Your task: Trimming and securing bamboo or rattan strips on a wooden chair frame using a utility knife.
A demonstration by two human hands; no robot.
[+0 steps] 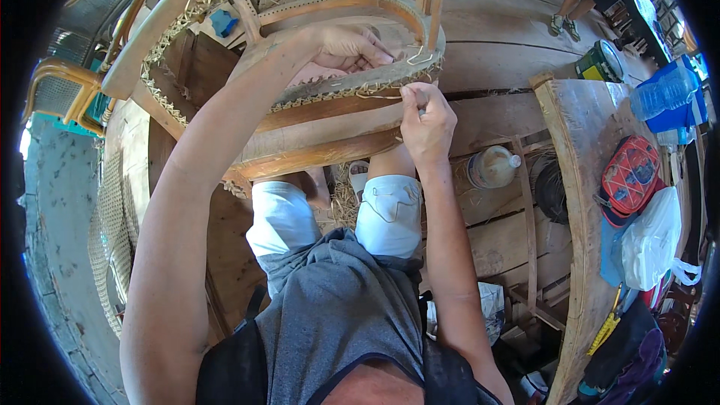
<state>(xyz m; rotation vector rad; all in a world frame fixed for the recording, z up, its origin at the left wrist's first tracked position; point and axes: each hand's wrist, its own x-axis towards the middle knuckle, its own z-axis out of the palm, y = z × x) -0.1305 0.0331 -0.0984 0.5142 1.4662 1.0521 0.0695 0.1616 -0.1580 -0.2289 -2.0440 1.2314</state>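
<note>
We see 2 bare hands working on a wooden chair frame (pixel 315 131) that lies tipped in front of the person's knees. The left hand (pixel 349 49) reaches over the curved seat rim (pixel 352 86) and rests on its inner side, fingers curled loosely on the wood; we cannot tell whether it grips anything. The right hand (pixel 427 124) sits just below and to the right of it, fingers pinched narrow on a pale cane strand (pixel 390 94) that runs along the rim's frayed woven edge. Whether a small tool also sits in that pinch we cannot tell.

Right of the pinching hand, below the rim, a pale plastic bottle (pixel 491 166) lies on the plank floor. Farther right stands a wooden bench (pixel 577 180) carrying a red pouch (pixel 630 176), a white plastic bag (pixel 652 240) and a clear water bottle (pixel 664 90). Far left of the hands, other cane chairs (pixel 71 67) stand.
</note>
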